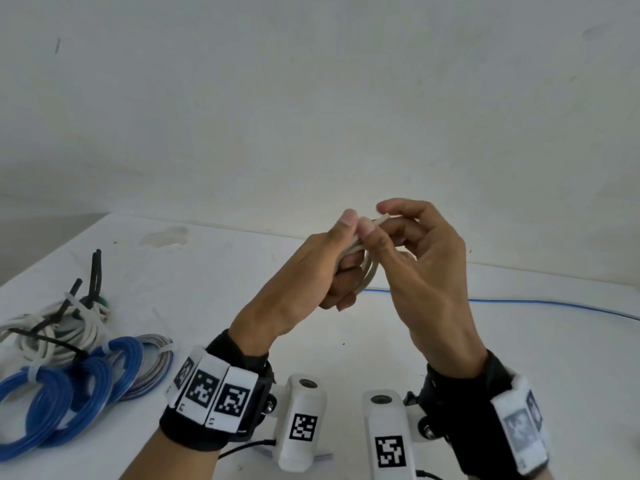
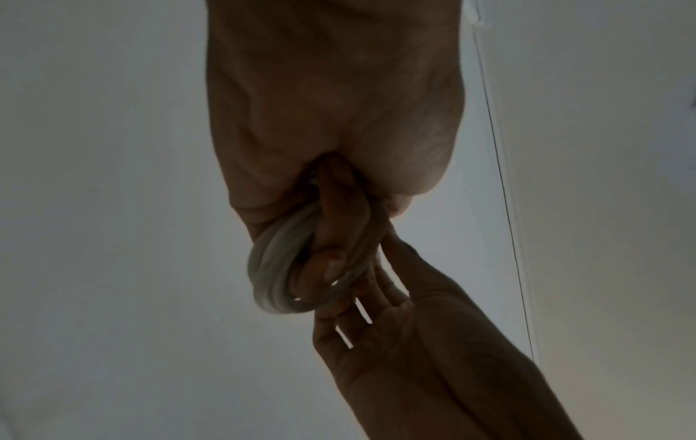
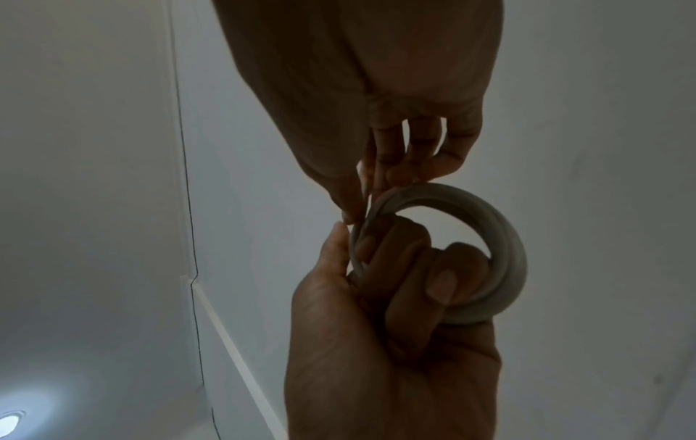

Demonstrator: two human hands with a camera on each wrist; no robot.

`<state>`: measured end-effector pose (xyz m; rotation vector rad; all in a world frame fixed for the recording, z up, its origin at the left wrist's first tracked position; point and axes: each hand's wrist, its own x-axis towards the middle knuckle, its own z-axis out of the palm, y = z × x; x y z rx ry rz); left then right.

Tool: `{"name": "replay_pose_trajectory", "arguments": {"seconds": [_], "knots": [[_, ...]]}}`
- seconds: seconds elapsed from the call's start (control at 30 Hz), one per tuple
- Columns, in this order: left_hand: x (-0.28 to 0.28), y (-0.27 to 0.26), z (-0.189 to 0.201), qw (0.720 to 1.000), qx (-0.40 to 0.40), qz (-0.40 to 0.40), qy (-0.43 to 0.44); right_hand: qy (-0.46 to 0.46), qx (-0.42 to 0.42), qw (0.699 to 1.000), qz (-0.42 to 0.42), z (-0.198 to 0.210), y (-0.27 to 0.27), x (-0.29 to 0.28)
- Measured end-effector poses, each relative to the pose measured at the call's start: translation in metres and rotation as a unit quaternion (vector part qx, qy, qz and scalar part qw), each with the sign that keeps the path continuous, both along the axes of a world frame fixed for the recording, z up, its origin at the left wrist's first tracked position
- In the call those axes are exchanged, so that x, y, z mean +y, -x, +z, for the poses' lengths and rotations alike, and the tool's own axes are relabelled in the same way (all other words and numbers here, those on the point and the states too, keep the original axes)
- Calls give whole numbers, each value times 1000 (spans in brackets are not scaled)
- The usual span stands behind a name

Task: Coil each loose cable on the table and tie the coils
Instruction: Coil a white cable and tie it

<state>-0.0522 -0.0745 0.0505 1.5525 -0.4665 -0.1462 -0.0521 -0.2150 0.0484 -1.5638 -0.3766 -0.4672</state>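
Wrist-worn white camera units w/ black-and-white marker tags (image 1: pixel 303 426) sit nearest the lens. L hand (image 1: pixel 311 271) is raised above the white worktop (image 1: pixel 207 278), fingers curled round a small coil of off-white round cable (image 3: pixel 501 244). R hand (image 1: pixel 415 258) pinches the coil's top w/ thumb and forefinger; other fingers loosely spread. Tied blue cable coils (image 1: pixel 52 403) and tied white cable bundle (image 1: pixel 52 334) lie at worktop's left. Loose thin blue cable (image 1: pixel 554 306) runs along the right.

A plain white wall (image 1: pixel 311 98) rises behind the white-topped table (image 1: pixel 207 271), a round ceiling light (image 3: pixel 9 421) glowing overhead.
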Motion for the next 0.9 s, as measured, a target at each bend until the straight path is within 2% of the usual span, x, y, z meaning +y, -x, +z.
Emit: {"name": "replay_pose_trajectory", "arguments": {"seconds": [0.1, 0.23, 0.3, 0.4, 0.47, 0.53, 0.63, 0.7, 0.83, 0.9], "knots": [[-2, 0, 1, 1000, 12, 11, 10, 32, -7, 999, -17, -1, -3, -4], [5, -4, -1, 997, 46, 37, 53, 93, -65, 992, -54, -5, -3, -1], [8, -6, -2, 993, 70, 51, 85, 113, -71, 991, -29, -4, -1, -1], [12, -8, -2, 987, 90, 57, 124, 110, -27, 993, 37, -2, -1, -1], [14, -9, -2, 985, 96, 49, 134, 106, -15, 993, 47, -4, -1, 1], [11, -10, -4, 988, 72, 52, 123, 98, -29, 994, 25, -5, -3, 1], [0, -8, -4, 994, -5, 92, 64, 75, -45, 996, -5, -6, -3, -4], [-7, -4, -2, 991, -36, 117, 59, 70, -52, 996, -22, -6, -5, -6], [-15, -2, -8, 975, -94, 196, 47, 69, -52, 995, -44, -9, -6, -3], [-9, -9, -13, 956, -151, 249, 17, 55, -53, 995, -63, -8, -7, -5]]}}
